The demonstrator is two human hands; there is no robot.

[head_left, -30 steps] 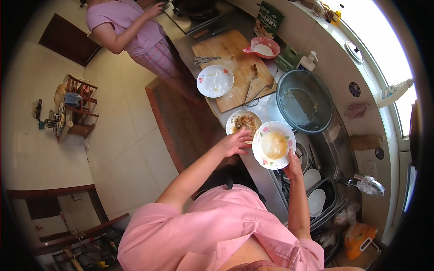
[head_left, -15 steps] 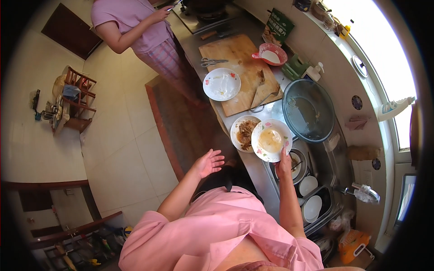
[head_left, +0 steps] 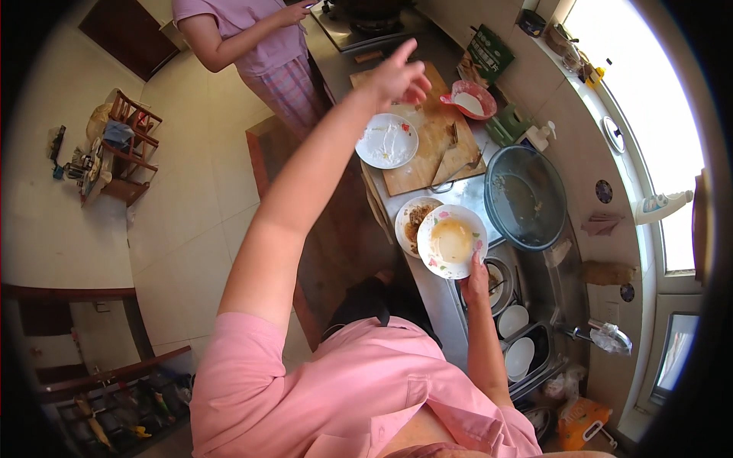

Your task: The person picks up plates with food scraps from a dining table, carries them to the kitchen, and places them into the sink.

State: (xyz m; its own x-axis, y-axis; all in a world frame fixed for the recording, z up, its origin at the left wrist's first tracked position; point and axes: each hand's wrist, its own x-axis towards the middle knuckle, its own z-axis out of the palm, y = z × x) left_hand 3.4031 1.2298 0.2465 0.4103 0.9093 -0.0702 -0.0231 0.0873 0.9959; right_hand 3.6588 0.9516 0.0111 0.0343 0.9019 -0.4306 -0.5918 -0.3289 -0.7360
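My left hand (head_left: 398, 80) is stretched far forward in the air over the cutting board (head_left: 420, 172), index finger extended and the others loosely bent. Nothing is in it. The scissors that lay on the board are hidden behind that arm and hand. With my right hand (head_left: 475, 281) I grip the rim of a white plate with pink flowers (head_left: 452, 240), which has a little yellowish liquid in it. This plate partly covers another plate of brown food scraps (head_left: 416, 221) on the counter. A white plate with whitish smears (head_left: 387, 142) sits on the board's near-left edge.
A red bowl of white powder (head_left: 472, 101) and a blue-grey basin with water (head_left: 525, 197) stand toward the wall. Dishes fill the sink (head_left: 544, 336) beneath the faucet (head_left: 607, 336). Another person (head_left: 267, 46) stands at the far left, beside the stove (head_left: 359, 23).
My left hand has swung up and forward from near my waist to above the cutting board. The flowered plate in my right hand has shifted slightly toward me and left.
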